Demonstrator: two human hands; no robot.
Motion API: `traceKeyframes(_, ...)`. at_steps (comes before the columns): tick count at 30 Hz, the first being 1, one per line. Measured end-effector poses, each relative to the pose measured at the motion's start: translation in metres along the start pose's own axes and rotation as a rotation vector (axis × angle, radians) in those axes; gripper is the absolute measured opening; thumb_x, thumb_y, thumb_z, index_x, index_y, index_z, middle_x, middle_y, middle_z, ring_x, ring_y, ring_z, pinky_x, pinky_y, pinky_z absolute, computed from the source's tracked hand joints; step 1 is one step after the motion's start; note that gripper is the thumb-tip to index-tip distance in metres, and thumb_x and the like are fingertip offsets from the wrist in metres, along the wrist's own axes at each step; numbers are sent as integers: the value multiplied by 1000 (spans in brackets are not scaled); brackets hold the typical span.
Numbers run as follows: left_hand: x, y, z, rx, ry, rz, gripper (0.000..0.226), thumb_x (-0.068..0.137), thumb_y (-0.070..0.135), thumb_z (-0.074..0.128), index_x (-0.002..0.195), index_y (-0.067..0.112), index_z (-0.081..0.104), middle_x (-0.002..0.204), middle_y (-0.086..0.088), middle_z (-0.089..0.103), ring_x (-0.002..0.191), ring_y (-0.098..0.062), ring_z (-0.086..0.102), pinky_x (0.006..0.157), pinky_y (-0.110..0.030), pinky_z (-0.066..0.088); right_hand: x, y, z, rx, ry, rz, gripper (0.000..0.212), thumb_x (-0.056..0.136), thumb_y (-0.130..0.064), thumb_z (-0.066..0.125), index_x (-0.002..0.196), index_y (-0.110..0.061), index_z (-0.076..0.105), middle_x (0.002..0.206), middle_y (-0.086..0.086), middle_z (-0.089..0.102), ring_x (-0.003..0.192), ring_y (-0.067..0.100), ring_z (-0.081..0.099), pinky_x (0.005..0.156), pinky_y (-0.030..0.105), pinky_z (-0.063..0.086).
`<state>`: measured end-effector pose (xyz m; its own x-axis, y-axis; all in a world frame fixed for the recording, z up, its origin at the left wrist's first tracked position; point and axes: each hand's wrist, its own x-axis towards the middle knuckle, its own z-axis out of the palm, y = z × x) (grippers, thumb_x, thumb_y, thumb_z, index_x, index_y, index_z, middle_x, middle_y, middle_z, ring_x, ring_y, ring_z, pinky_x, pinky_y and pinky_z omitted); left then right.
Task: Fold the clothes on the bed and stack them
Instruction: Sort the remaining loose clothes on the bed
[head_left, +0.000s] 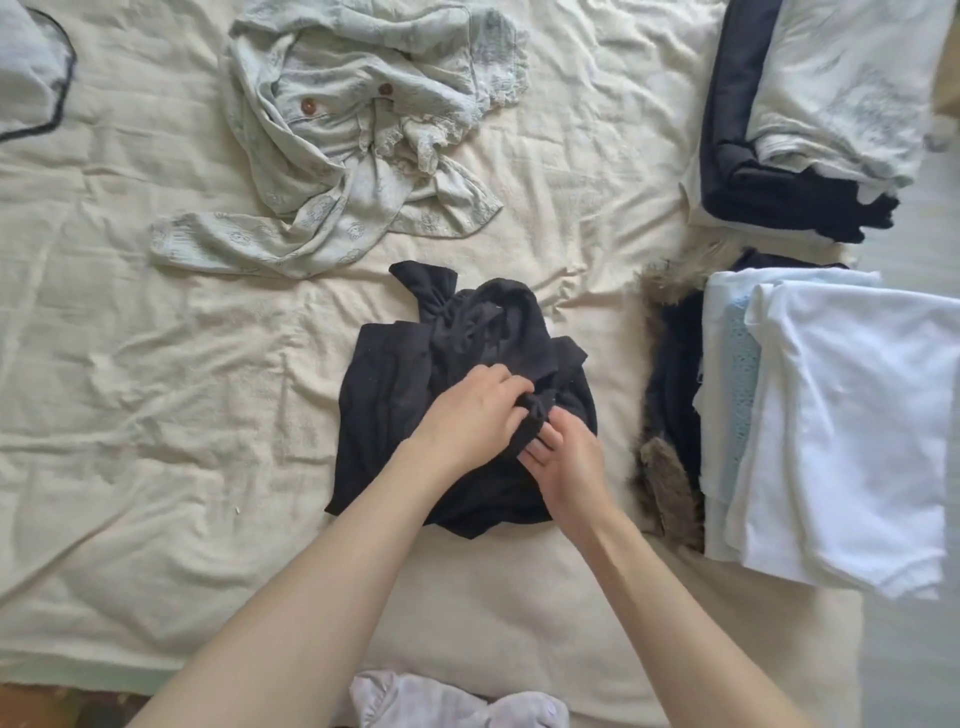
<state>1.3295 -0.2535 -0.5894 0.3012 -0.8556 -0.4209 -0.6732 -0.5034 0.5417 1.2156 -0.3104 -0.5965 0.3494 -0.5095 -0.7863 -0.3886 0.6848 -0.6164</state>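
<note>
— Garment on the bed (156, 364)?
— Yes, a black garment (395, 395), bunched at the middle of the cream sheet.
— Hands?
— The left hand (467, 415) and right hand (566, 462) meet on it, fingers (535, 449) curled, both pinching one dark fold.
— Around it?
— A crumpled pale shirt (337, 145) lies beyond; a folded white stack (841, 426) sits to the right, a dark-and-pale folded pile (779, 197) behind that.
</note>
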Motion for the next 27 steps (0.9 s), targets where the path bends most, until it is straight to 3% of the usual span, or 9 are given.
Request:
traceKeyframes(2,-9,2,8,-74,51,-44,37,98,22,46,134,16,49,129,-2,50,121,-16,43,99,-26,34,6,-11,-5,310,-7,207,27,100,-30,45,110,-11,61,110,9,66,107,23,61,101,38,44)
traceKeyframes(7,-47,11,14,-310,21,-100,31,98,16,45,125,18,60,126,4,59,117,-11,53,101,-21,38,-3,-34,-9,-95,82,83,17,95,-9,52,94,-12,69,94,13,70,87,21,66,80,35,52)
traceKeyframes(10,-57,19,-7,-386,129,-154,31,98,19,48,126,22,58,122,8,59,111,-8,56,98,-24,44,-26,-65,-14,-297,24,-142,25,96,-9,46,98,-17,69,103,13,69,96,20,64,90,42,52)
traceKeyframes(12,-57,31,-36,-412,271,-136,42,95,19,54,136,26,47,124,11,50,112,-7,53,96,-25,45,-47,-96,-16,-505,-47,-352,27,94,-8,47,108,-16,69,106,1,69,102,15,62,93,32,50)
traceKeyframes(14,-57,46,-72,-394,344,-55,61,92,20,60,146,28,32,141,10,39,129,-7,39,107,-26,35,-71,-131,-15,-727,-108,-554,31,90,-7,48,112,-14,69,103,-9,66,100,7,59,83,11,44)
traceKeyframes(16,-61,65,-112,-291,358,70,71,90,21,64,149,28,24,154,7,25,141,-8,21,115,-27,20,-100,-167,-12,-856,-163,-690,33,87,-4,46,106,-15,71,95,-12,66,92,3,56,75,10,39)
traceKeyframes(18,-72,88,-148,-222,363,153,64,88,19,66,144,25,36,154,4,28,143,-11,18,117,-28,15,-135,-200,-9,-883,-225,-793,33,85,-1,45,96,-18,71,80,-18,63,78,3,54,66,11,38)
traceKeyframes(22,-114,133,-202,-268,433,151,27,89,18,65,114,8,63,118,0,64,122,-15,50,103,-31,36,-209,-250,-3,-914,-298,-1004,32,84,0,43,81,-23,64,72,-13,59,67,1,51,56,9,36)
traceKeyframes(27,-196,180,-257,-250,637,63,12,89,25,64,88,14,59,75,8,58,73,-8,56,70,-27,43,-291,-292,-7,-923,-257,-1277,32,86,0,45,94,-19,69,91,-11,63,88,4,53,72,7,35)
